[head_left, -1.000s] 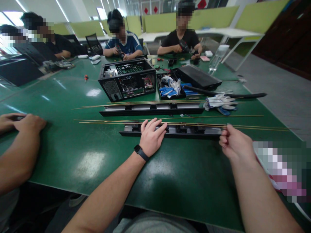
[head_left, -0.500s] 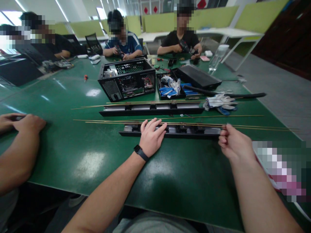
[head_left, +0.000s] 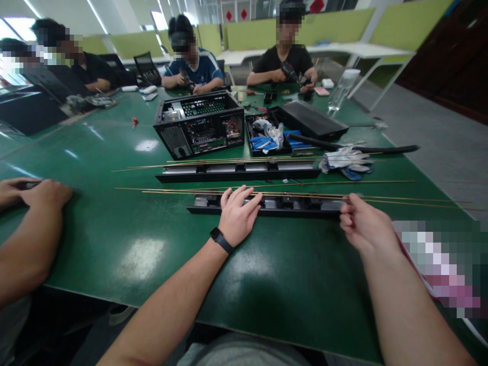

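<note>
Brass rods (head_left: pixel 305 195) run left to right over the black rail (head_left: pixel 293 206); right hand (head_left: pixel 366 226) pinches one, left hand (head_left: pixel 238 216) rests flat, open, on the rail

Bare worktop (head_left: pixel 160 244) lies open before my hands; beyond, thin brass rods (head_left: pixel 305 195), two black rails (head_left: pixel 236 173) and a computer case (head_left: pixel 198 124) block my reach.

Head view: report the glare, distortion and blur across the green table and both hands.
Head view: ceiling lights leave pale glare patches on the green table; the wide lens stretches the picture toward its corners; left hand, right hand and brass rods are sharp; a pixelated block masks the lower right.
</note>
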Action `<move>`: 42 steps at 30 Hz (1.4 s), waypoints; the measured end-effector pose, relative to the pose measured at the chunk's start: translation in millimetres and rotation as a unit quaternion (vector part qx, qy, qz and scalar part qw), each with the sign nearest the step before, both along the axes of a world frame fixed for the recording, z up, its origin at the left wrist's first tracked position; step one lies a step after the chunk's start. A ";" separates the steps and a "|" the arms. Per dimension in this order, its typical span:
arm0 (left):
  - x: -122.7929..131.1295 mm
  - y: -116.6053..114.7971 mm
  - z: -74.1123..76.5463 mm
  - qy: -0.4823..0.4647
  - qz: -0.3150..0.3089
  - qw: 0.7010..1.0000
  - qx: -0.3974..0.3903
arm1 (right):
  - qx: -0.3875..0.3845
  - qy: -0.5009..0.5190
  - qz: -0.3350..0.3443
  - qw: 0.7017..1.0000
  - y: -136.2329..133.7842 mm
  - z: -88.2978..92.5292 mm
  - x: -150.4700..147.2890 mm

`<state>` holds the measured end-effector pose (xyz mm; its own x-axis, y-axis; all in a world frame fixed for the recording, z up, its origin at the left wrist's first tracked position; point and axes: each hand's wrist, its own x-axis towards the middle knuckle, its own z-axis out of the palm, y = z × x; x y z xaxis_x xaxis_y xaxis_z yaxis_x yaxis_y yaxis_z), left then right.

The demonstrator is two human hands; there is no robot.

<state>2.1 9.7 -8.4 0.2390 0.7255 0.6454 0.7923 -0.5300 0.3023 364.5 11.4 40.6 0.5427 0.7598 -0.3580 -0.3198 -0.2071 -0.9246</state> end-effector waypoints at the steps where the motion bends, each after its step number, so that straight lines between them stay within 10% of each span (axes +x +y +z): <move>1: 0.0 0.0 -0.2 0.000 0.000 1.000 0.000 | -0.001 0.004 0.015 1.000 -1.1 0.9 -1.2; 11: 0.1 0.3 -1.3 0.004 0.004 1.000 0.000 | -0.002 0.015 -0.060 0.998 1.8 3.0 1.1; 18: 0.2 -0.1 -0.2 0.002 0.005 1.000 -0.006 | -0.001 0.005 0.052 0.999 -4.2 5.2 -6.2; 24: 0.6 -0.7 0.3 -0.002 0.002 1.000 -0.002 | -0.002 0.009 -0.018 1.000 -0.6 3.8 -0.4; 42: 0.0 -0.8 1.5 0.001 -0.001 1.000 -0.011 | 0.006 0.022 0.069 0.997 -4.9 5.9 -5.9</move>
